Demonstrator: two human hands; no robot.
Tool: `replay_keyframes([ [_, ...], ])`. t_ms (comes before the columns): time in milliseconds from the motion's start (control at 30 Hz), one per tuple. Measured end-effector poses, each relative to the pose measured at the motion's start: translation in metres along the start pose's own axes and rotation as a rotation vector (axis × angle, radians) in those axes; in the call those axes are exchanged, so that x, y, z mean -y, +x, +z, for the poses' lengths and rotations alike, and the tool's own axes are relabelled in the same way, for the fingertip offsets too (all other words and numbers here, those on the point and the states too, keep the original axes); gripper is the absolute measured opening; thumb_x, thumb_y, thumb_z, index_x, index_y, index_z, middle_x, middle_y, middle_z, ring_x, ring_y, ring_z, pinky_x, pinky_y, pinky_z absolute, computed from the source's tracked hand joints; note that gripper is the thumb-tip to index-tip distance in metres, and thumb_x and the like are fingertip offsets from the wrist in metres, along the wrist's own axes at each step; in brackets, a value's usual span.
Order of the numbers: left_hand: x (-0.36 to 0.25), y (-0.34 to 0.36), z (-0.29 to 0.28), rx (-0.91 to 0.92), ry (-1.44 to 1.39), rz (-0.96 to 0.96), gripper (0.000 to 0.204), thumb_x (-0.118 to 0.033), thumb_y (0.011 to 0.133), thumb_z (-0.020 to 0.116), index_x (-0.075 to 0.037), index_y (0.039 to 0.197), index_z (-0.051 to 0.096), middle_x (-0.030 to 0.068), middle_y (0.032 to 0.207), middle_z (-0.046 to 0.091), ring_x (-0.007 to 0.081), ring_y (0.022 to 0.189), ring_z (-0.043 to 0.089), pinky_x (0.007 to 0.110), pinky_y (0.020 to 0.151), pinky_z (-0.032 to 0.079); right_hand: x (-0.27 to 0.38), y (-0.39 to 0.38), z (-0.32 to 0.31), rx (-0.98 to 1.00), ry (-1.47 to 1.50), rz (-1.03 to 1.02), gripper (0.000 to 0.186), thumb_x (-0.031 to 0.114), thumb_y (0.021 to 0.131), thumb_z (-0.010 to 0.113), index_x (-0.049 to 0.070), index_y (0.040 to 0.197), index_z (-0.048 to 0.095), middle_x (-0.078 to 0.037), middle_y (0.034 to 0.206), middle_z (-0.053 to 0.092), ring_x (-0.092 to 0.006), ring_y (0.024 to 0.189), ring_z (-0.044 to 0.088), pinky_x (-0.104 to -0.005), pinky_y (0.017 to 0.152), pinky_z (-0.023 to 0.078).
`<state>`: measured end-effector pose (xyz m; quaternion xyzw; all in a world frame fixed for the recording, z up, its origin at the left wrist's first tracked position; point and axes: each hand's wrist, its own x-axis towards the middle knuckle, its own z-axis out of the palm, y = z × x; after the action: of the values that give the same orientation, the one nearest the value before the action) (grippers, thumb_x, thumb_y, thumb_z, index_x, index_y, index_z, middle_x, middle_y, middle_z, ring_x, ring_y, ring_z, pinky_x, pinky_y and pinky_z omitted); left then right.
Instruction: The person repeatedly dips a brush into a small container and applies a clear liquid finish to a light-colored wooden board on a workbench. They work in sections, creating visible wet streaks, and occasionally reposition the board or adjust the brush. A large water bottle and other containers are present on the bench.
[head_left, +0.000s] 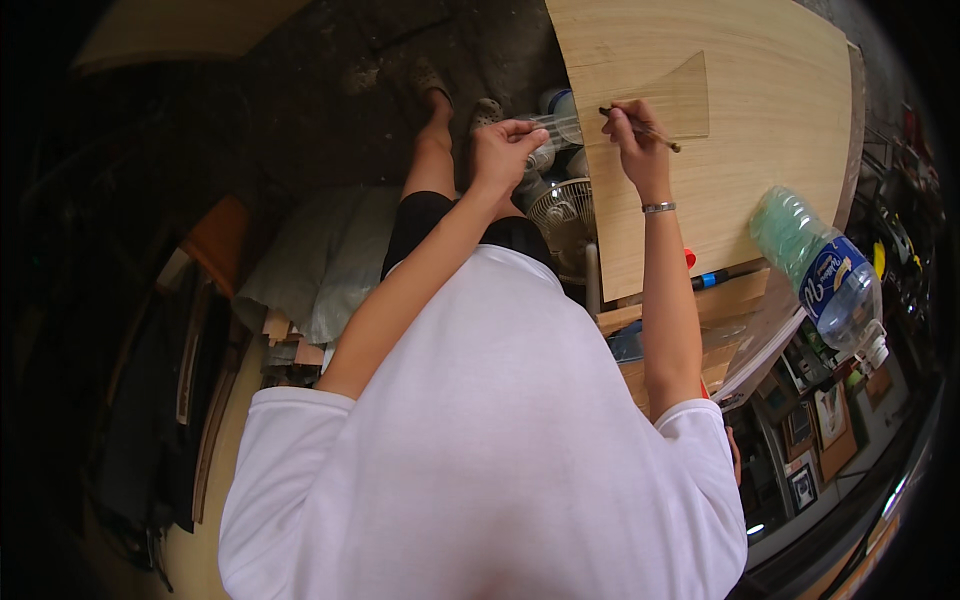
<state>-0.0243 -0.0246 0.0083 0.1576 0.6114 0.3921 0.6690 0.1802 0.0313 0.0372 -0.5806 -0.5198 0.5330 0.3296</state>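
My left hand (pixel 507 152) is closed in a pinch on a thin clear strip (pixel 563 123), which looks like glass and reaches toward the board's left edge. In my right hand (pixel 640 133) is a slim glass cutter (pixel 660 139), its dark head pointing left and its brown end to the right. This hand is above the light wooden board (pixel 740 180), near the left edge. Just beyond it a clear triangular sheet (pixel 688 95) lies flat on the wood.
A large plastic bottle (pixel 820 270) with a blue label lies at the board's right side. Below the board's left edge stand a fan (pixel 565 212) and several bottles. Grey plastic sheeting (pixel 345 270) is at the left. A blue-and-black marker (pixel 710 279) is at the near edge.
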Motion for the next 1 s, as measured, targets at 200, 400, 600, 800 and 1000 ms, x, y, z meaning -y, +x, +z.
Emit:
replay_keyframes([
  [200, 0.000, -0.009, 0.033, -0.156, 0.096, 0.012, 0.022, -0.007, 0.078, 0.078, 0.007, 0.093, 0.071, 0.0085, 0.079, 0.071, 0.0071, 0.068, 0.063, 0.020, 0.061, 0.048, 0.021, 0.002, 0.015, 0.096, -0.422, -0.202, 0.012, 0.006, 0.086, 0.066, 0.002, 0.089, 0.055, -0.016, 0.071, 0.060, -0.0313, 0.063, 0.060, -0.0327, 0.057, 0.045],
  [400, 0.006, -0.005, 0.034, -0.106, 0.052, 0.017, 0.023, -0.007, 0.080, 0.076, 0.007, 0.097, 0.069, 0.0075, 0.084, 0.071, 0.0076, 0.072, 0.063, 0.020, 0.064, 0.048, 0.029, 0.011, 0.014, 0.167, -0.452, -0.208, 0.013, 0.006, 0.085, 0.065, 0.004, 0.087, 0.053, -0.017, 0.071, 0.057, -0.0351, 0.062, 0.055, -0.0349, 0.056, 0.044],
  [600, 0.009, -0.001, 0.027, 0.018, -0.023, 0.037, 0.025, -0.006, 0.083, 0.073, 0.008, 0.103, 0.066, 0.0070, 0.088, 0.071, 0.0077, 0.074, 0.064, 0.020, 0.067, 0.050, 0.029, 0.001, 0.015, 0.201, -0.454, -0.163, 0.013, 0.004, 0.084, 0.065, 0.004, 0.090, 0.054, -0.017, 0.073, 0.058, -0.0345, 0.062, 0.056, -0.0348, 0.057, 0.045],
  [800, 0.005, -0.003, 0.017, 0.048, -0.027, 0.039, 0.024, -0.005, 0.084, 0.072, 0.009, 0.103, 0.065, 0.0093, 0.091, 0.071, 0.0099, 0.077, 0.066, 0.021, 0.070, 0.052, 0.023, -0.042, 0.006, 0.067, -0.259, -0.054, 0.008, 0.008, 0.091, 0.063, 0.002, 0.092, 0.058, -0.009, 0.074, 0.064, -0.0176, 0.062, 0.059, -0.0293, 0.057, 0.046],
  [1000, 0.010, -0.011, -0.015, 0.085, 0.002, -0.021, 0.027, -0.007, 0.086, 0.072, 0.007, 0.108, 0.064, 0.0081, 0.095, 0.070, 0.0102, 0.084, 0.065, 0.021, 0.076, 0.050, -0.008, -0.005, -0.004, -0.142, 0.172, 0.071, 0.016, 0.016, 0.097, 0.059, 0.001, 0.100, 0.059, -0.004, 0.077, 0.064, -0.0078, 0.072, 0.058, -0.0225, 0.063, 0.046],
])
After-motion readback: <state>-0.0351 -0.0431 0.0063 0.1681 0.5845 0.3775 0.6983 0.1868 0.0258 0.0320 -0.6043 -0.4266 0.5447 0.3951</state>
